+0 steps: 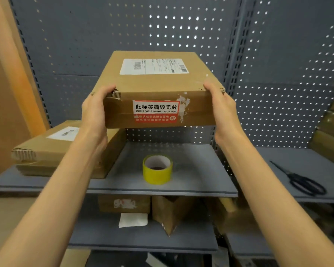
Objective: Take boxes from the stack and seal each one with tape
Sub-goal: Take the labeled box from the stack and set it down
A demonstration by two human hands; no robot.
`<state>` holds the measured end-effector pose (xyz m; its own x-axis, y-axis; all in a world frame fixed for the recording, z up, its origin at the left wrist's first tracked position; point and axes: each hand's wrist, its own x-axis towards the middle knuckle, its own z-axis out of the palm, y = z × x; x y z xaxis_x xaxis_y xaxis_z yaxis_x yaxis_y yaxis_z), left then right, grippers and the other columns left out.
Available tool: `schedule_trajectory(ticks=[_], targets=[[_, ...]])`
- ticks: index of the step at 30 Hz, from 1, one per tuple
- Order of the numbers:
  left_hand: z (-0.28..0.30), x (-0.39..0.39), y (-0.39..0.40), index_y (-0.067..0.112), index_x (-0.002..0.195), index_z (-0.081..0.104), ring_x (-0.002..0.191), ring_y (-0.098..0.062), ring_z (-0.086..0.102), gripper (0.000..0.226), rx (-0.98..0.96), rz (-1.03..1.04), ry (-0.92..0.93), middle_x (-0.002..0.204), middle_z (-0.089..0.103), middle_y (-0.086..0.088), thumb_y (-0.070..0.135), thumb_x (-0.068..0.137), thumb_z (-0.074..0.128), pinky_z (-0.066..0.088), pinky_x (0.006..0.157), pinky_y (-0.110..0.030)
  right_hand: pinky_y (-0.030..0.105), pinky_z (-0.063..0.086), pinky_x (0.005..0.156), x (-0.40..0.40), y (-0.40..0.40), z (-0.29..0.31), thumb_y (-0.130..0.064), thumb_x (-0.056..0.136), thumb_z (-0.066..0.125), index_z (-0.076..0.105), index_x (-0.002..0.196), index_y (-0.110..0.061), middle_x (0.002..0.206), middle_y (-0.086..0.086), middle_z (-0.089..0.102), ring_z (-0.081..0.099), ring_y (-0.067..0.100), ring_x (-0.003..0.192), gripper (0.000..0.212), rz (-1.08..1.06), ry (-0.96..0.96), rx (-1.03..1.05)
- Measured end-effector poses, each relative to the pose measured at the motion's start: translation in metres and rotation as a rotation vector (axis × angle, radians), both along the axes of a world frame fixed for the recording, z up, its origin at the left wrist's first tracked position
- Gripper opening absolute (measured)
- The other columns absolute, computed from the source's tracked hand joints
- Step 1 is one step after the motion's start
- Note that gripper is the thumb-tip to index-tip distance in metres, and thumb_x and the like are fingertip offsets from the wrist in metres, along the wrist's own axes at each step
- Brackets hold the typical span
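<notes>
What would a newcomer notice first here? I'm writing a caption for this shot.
The cardboard box held up mid-frame by the left hand and right hand, its red-and-white seal sticker facing the camera. Below it, a yellow tape roll stands on the grey shelf, with black scissors lying to the right.

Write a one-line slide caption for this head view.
Both hands lift a cardboard box above yellow tape.
</notes>
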<state>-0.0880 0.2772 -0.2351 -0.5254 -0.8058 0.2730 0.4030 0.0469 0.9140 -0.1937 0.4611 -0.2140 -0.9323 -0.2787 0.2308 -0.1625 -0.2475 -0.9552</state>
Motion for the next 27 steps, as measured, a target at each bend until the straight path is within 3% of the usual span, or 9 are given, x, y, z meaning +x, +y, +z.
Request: schedule_trajectory(ticks=[3,5,7,9,12,14,24,27], targets=[[0.001,-0.017,0.035,0.019,0.119,0.062,0.092,-0.012,0.065,0.043,0.036,-0.02,0.025,0.101,0.066,0.004,0.044,0.084,0.06,0.053,0.068,-0.025,0.014,0.045,0.052,-0.012,0.037,0.006,-0.041,0.092,0.056,0.06,0.108,-0.026,0.094,-0.014,0.061,0.055,-0.002,0.079,0.022,-0.004,0.007,0.014],[0.004,-0.025,0.056,0.019,0.119,0.062,0.085,-0.011,0.065,0.046,0.037,-0.044,0.032,0.096,0.067,0.004,0.044,0.081,0.062,0.052,0.06,-0.023,0.011,0.044,0.048,-0.019,0.059,0.009,-0.041,0.091,0.056,0.06,0.111,-0.025,0.092,-0.015,0.061,0.055,-0.004,0.076,0.026,-0.026,0.011,0.016],[0.007,-0.031,0.074,0.021,0.115,0.064,0.098,-0.019,0.066,0.057,0.039,-0.059,0.025,0.104,0.07,0.0,0.051,0.067,0.066,0.055,0.072,-0.034,0.007,0.04,0.042,-0.024,0.078,0.01,-0.04,0.091,0.056,0.061,0.111,-0.024,0.09,-0.014,0.062,0.055,-0.006,0.071,0.026,-0.035,0.02,0.009],[0.009,-0.038,0.089,0.022,0.115,0.065,0.109,-0.025,0.063,0.066,0.041,-0.072,0.022,0.113,0.068,-0.003,0.056,0.058,0.067,0.052,0.087,-0.047,0.009,0.043,0.047,-0.03,0.095,0.011,-0.04,0.091,0.057,0.062,0.107,-0.024,0.089,-0.014,0.063,0.056,-0.004,0.072,0.023,-0.049,0.029,0.006],[0.007,-0.05,0.105,0.026,0.116,0.064,0.11,-0.023,0.062,0.066,0.014,-0.102,0.004,0.116,0.067,-0.001,0.058,0.058,0.065,0.049,0.094,-0.052,0.009,0.044,0.049,-0.037,0.115,0.012,-0.039,0.091,0.057,0.062,0.101,-0.024,0.09,-0.013,0.063,0.057,-0.001,0.077,0.019,-0.083,0.031,0.005],[0.007,-0.058,0.113,0.027,0.116,0.063,0.11,-0.022,0.062,0.065,0.007,-0.119,-0.01,0.117,0.066,0.0,0.059,0.059,0.064,0.048,0.096,-0.053,0.006,0.041,0.043,-0.041,0.126,0.012,-0.038,0.091,0.057,0.061,0.095,-0.026,0.089,-0.013,0.063,0.057,-0.001,0.075,0.014,-0.101,0.031,-0.007],[-0.009,-0.101,0.158,0.021,0.114,0.065,0.111,-0.022,0.062,0.07,0.015,-0.155,-0.054,0.115,0.068,-0.002,0.058,0.054,0.066,0.049,0.092,-0.044,0.014,0.047,0.055,-0.083,0.174,-0.014,-0.037,0.088,0.061,0.064,0.091,-0.025,0.083,-0.012,0.066,0.061,0.002,0.073,0.013,-0.137,-0.012,-0.039],[-0.019,-0.118,0.173,0.022,0.114,0.065,0.106,-0.02,0.062,0.064,0.013,-0.119,-0.06,0.114,0.068,-0.002,0.054,0.059,0.064,0.048,0.086,-0.039,0.02,0.047,0.062,-0.104,0.186,-0.026,-0.038,0.087,0.061,0.065,0.099,-0.025,0.092,-0.01,0.067,0.062,0.005,0.081,0.018,-0.12,-0.037,-0.036]])
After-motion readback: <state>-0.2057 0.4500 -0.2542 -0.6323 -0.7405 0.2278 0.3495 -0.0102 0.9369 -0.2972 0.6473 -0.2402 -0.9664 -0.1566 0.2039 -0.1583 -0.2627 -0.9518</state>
